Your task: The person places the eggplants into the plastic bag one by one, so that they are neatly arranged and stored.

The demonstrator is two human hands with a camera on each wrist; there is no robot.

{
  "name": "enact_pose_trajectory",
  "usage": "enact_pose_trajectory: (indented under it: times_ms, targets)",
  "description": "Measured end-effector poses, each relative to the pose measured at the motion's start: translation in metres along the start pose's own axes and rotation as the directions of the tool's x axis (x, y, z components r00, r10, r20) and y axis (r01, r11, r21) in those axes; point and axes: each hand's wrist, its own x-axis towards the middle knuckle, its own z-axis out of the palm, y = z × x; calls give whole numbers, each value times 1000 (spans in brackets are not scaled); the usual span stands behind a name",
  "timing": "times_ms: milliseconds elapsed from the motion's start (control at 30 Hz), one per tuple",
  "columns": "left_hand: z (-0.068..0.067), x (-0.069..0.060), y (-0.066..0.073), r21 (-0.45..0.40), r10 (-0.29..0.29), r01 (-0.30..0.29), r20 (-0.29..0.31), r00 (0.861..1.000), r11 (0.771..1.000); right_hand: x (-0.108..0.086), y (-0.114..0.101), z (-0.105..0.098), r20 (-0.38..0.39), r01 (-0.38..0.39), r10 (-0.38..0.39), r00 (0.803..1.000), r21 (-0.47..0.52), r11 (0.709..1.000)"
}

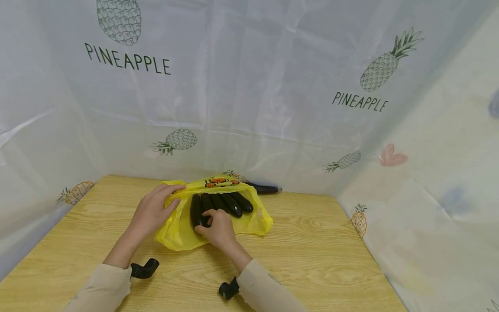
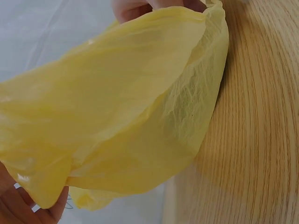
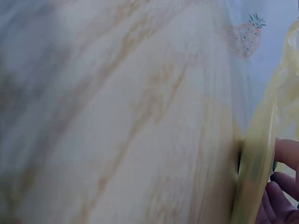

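Observation:
A yellow plastic bag lies on its side with its mouth towards me. Inside it, several dark, glossy eggplants lie side by side. My left hand grips the bag's upper left edge and holds it raised; in the left wrist view its fingers show under the yellow film. My right hand reaches into the mouth, and its thumb and fingers pinch the near end of an eggplant at the left of the row. In the right wrist view, the bag's side partly hides that hand.
Behind the bag, another eggplant lies on the wooden table near its back edge. A pineapple-print sheet hangs behind and beside the table. Black wrist mounts stick out by both sleeves.

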Motion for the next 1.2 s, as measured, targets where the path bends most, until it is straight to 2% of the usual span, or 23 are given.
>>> enact_pose_trajectory:
  times_ms: [300,567,667,900,1033,1200]
  targets:
    - [-1,-1,-2,-1,-18,18,5,1000,1000,-9,4,-22,71,49,-55,996,84,995]
    - [-3,-2,-2,-1,-24,24,9,1000,1000,-15,20,-73,45,117,-123,991,116,986]
    - [-3,-2,-4,1,-20,20,5,1000,1000,-13,32,-98,20,141,-144,989,98,985]
    - [-2,-1,-4,0,-18,18,5,1000,1000,-5,63,-148,-31,100,-98,995,72,992]
    - [-2,-1,-3,-10,-10,10,4,1000,1000,5,85,-165,-37,99,-97,995,39,994]
    - [-1,0,-2,-10,-5,5,0,1000,1000,21,113,-176,-39,123,-124,992,-31,992]
